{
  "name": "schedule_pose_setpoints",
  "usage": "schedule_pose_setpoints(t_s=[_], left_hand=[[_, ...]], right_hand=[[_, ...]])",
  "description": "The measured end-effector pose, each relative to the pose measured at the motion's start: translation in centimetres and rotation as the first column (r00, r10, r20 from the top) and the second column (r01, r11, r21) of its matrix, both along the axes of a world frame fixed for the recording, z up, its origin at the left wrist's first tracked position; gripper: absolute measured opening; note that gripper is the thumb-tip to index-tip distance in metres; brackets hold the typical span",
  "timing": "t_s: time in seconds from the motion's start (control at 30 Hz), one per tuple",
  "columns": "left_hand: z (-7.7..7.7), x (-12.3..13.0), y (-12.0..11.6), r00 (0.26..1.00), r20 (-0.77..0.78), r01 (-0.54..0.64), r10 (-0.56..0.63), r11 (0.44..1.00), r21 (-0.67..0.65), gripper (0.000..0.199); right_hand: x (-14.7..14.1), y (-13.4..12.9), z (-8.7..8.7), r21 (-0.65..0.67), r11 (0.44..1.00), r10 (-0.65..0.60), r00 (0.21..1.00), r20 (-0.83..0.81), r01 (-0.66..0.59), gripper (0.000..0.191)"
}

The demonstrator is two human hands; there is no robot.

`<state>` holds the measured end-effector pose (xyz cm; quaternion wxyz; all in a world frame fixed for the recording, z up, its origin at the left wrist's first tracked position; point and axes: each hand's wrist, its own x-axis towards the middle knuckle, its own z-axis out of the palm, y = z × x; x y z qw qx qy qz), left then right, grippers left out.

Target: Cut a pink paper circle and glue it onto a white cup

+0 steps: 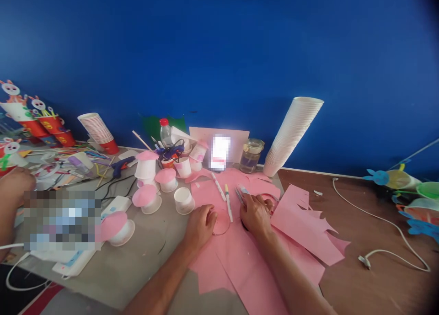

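Observation:
My left hand (202,224) rests on pink paper (209,278) with its fingers curled. At its fingertips is a round outline (223,222); whether it is drawn or a thin ring, I cannot tell. My right hand (256,213) lies farther right on the paper, its fingers bent over a slim greyish thing (240,195) that I cannot make out. Between the hands lie a white marker with a green and yellow end (228,205) and another white pen (218,187). A jagged-edged pink sheet (302,228) lies beside my right forearm.
Several white paper cups with pink paper tops (147,196) stand left. A tall cup stack (295,132) leans near a glass jar (252,155). A lit phone (219,152) stands behind. Another person's hand (17,184) is far left, near a power strip (82,255). A white cable (387,214) lies right.

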<state>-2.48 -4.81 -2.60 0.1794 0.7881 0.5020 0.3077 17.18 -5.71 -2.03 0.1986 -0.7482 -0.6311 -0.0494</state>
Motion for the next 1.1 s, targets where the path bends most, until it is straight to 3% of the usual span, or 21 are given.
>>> schedule_pose_setpoints(t_s=[0.57, 0.73, 0.9, 1.0, 1.1], left_hand=[[0.4, 0.0, 0.0, 1.000, 0.016, -0.010, 0.011, 0.998, -0.059, 0.026], [0.2, -0.1, 0.2, 1.000, 0.027, 0.006, -0.005, 0.999, -0.041, 0.027], [0.1, -0.2, 0.3, 0.999, 0.030, 0.021, -0.020, 0.999, -0.031, 0.027], [0.1, -0.2, 0.3, 0.999, 0.040, 0.030, -0.029, 0.999, -0.017, 0.027], [0.1, -0.2, 0.3, 0.998, 0.061, 0.028, -0.027, 0.999, -0.015, 0.028]], right_hand=[[-0.6, -0.4, 0.7, -0.013, 0.999, 0.034, 0.999, -0.005, -0.034, 0.024], [-0.6, -0.2, 0.6, 0.046, 0.998, 0.044, 0.999, -0.019, -0.043, 0.016], [0.0, -0.1, 0.5, 0.179, 0.980, -0.079, 0.996, -0.032, 0.083, 0.023], [0.5, 0.0, 0.2, 0.132, 0.979, -0.151, 0.987, -0.060, 0.158, 0.026], [1.0, 0.1, 0.0, 0.118, 0.980, -0.135, 0.972, -0.193, 0.159, 0.019]])
